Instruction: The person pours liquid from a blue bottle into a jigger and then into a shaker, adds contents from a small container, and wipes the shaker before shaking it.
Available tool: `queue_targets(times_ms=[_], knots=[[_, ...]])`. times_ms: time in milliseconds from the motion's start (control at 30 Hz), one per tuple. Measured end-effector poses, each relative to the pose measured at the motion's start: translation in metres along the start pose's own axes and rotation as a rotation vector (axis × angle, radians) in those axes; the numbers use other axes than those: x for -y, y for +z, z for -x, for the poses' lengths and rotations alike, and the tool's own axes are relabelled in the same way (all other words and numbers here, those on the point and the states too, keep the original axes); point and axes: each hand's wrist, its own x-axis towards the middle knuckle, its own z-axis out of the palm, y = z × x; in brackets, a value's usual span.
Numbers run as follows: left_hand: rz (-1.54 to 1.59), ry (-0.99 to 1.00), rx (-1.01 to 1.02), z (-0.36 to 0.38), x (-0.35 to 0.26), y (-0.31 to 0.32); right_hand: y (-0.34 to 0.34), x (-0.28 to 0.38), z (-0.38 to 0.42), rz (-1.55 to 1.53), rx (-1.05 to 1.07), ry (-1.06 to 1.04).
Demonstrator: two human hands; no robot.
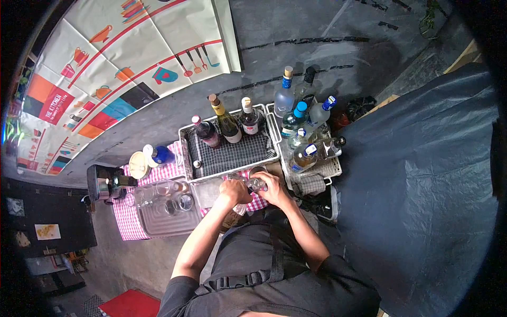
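Observation:
Close in front of my body, both hands meet over the pink checked cloth (257, 203). My right hand (273, 191) has its fingers wrapped round a small clear glass object (256, 184), whose exact kind is hard to make out. Just to its left, my left hand (235, 191) is closed in a fist against the glass object's near side; what it grips is hidden. Beside my left wrist lies a clear plastic tray or lid (207, 192). A brown container with a pale top (232, 217) shows below that wrist, partly covered by the arm.
A wire basket (226, 170) behind my hands holds three bottles. Several more bottles crowd a second white basket (331, 170) to the right. Left, a clear tray (170, 228) carries drinking glasses (184, 201), near a blue bottle (162, 155) and a black appliance (103, 184).

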Motion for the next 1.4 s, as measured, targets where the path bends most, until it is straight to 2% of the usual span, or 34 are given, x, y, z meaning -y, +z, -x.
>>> queue_targets(times_ms=[200,267,400,467,533,600,633,667,733,767,1000,1133,1400], knots=[[0.017,-0.012,0.019,0.003,-0.001,-0.004,0.0,-0.003,0.001,-0.011,0.003,0.012],[0.063,0.001,-0.079,0.001,0.001,0.001,-0.002,0.0,0.003,-0.047,-0.023,0.056],[0.178,0.052,-0.15,-0.002,0.014,0.013,-0.004,-0.004,0.007,-0.2,-0.008,0.166],[0.198,0.118,-0.454,-0.012,0.025,0.038,-0.006,-0.006,0.012,-0.439,-0.049,0.254],[0.265,0.084,-0.459,0.0,0.023,0.033,-0.008,-0.013,0.012,-0.453,-0.034,0.272],[0.447,0.044,-0.59,0.005,0.027,0.042,-0.011,-0.017,0.012,-0.324,-0.086,0.229],[0.522,0.054,-0.635,0.002,0.033,0.052,-0.015,-0.013,0.011,-0.269,-0.076,0.271],[0.528,0.051,-0.636,-0.001,0.036,0.064,-0.017,-0.014,0.01,-0.266,-0.07,0.271],[0.663,0.052,-0.692,0.01,0.034,0.064,-0.021,-0.014,0.007,0.078,-0.114,0.154],[0.66,0.03,-0.713,0.01,0.037,0.071,-0.023,-0.013,0.006,0.119,-0.078,0.194],[0.754,-0.046,-0.649,0.046,0.04,0.065,-0.019,-0.009,-0.002,0.41,0.06,0.154],[0.77,-0.117,-0.593,0.051,0.042,0.071,-0.019,-0.004,-0.006,0.436,0.089,0.157],[0.83,-0.146,-0.664,0.058,0.04,0.083,-0.033,0.006,-0.008,0.45,0.079,0.141]])
